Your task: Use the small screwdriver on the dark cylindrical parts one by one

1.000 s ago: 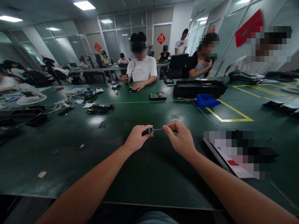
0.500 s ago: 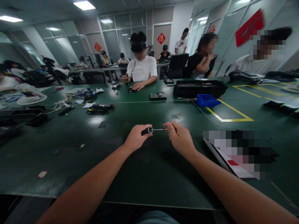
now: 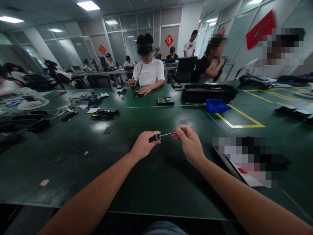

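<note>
Two hands over the counter (image 3: pixel 156 182): left hand (image 3: pixel 144 145) fingers wrap a small black cylinder (image 3: pixel 157 136); right hand (image 3: pixel 189 142) fingers pinch a thin screwdriver (image 3: pixel 168 134), tip at the cylinder's end. Contents of the blue bin (image 3: pixel 216 105): not discernible.

Table: long, covered by a dark green mat (image 3: pixel 73 156) with yellow taped lines (image 3: pixel 241 125).
Walls: glass partitions (image 3: pixel 127 29) hung with red paper decorations (image 3: pixel 168 40).
Ceiling: bright panel lights (image 3: pixel 88 5).
Furniture: black chairs (image 3: pixel 99 81) beyond the table.
</note>
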Available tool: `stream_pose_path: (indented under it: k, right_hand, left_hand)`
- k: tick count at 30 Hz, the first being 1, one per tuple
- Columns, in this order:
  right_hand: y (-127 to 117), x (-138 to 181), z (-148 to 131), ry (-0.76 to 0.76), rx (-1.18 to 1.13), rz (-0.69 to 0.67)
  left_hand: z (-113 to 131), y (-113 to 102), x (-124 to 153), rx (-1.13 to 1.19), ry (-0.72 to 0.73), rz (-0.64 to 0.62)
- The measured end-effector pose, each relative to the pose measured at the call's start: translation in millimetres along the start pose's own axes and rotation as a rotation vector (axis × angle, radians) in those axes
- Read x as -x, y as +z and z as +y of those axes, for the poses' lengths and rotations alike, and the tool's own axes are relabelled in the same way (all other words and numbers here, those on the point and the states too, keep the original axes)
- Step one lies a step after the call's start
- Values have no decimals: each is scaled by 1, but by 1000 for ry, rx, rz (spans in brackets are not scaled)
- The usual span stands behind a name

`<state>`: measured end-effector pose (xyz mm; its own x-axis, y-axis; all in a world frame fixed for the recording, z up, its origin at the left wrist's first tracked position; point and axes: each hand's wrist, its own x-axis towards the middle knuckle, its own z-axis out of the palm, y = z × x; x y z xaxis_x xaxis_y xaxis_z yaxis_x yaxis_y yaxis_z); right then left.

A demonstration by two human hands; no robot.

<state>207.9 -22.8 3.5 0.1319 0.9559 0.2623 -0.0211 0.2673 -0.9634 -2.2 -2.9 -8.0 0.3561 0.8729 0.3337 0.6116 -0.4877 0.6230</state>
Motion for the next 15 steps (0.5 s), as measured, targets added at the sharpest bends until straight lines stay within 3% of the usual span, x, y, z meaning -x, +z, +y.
stream_pose_path:
  k: [4, 7, 10, 15]
  right_hand:
    - [3, -6, 6, 255, -340, 81]
    - [2, -10, 9, 391, -416, 166]
    - [0, -11, 11, 304, -312, 243]
    - [-1, -7, 14, 129, -101, 177]
  left_hand:
    - [-2, -1, -3, 21, 79, 66]
    - [-4, 0, -5, -53, 97, 42]
    - [-3, 1, -5, -88, 65, -14]
    - [2, 1, -5, -113, 65, -30]
